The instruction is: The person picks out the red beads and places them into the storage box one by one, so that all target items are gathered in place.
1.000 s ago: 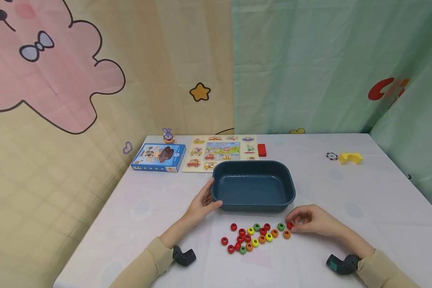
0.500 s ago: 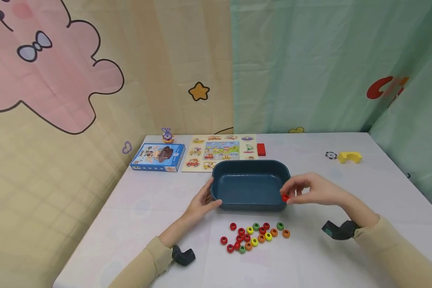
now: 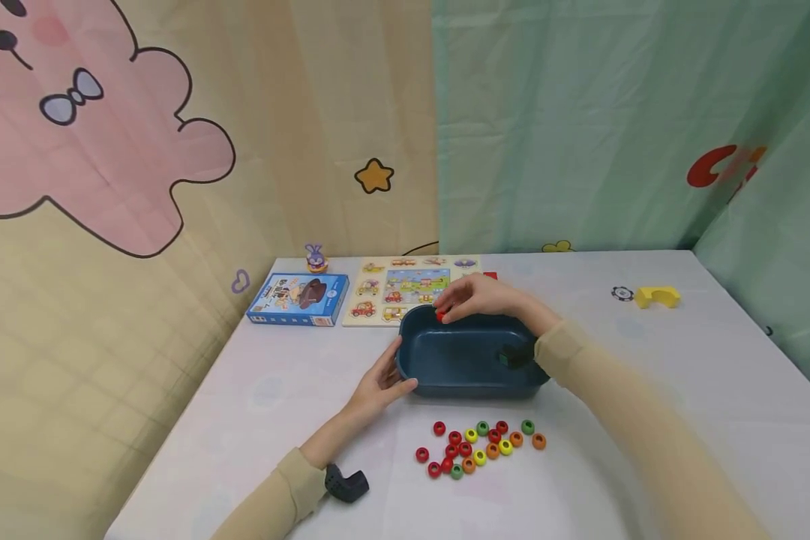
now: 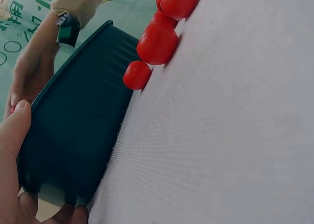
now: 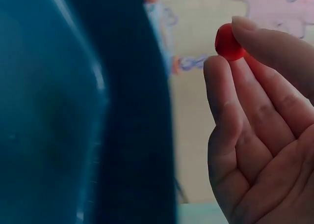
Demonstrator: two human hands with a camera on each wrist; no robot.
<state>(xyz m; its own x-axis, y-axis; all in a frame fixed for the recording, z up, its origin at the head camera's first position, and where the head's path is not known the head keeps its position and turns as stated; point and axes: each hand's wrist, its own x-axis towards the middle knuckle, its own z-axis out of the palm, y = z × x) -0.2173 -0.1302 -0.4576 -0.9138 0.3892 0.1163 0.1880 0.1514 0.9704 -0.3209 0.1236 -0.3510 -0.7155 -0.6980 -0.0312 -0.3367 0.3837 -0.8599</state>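
The right hand pinches a red bead between thumb and fingertips. It holds the bead over the back left of a dark blue bin. The left hand grips the bin's left end; in the left wrist view its thumb lies at the rim and its fingers curl round the outer wall. As far as it shows, the bin's floor bears no beads; the right sleeve and wrist camera hide part of it. Several loose red, orange, yellow and green beads lie on the table in front of the bin.
Behind the bin lie a picture puzzle board, a blue box, a small purple rabbit figure and a partly hidden red block. A yellow arch block and a round chip sit far right.
The right hand has picked the red bead up from the right end of the loose beads and carried it left and back over the bin. The left hand has stayed on the bin.
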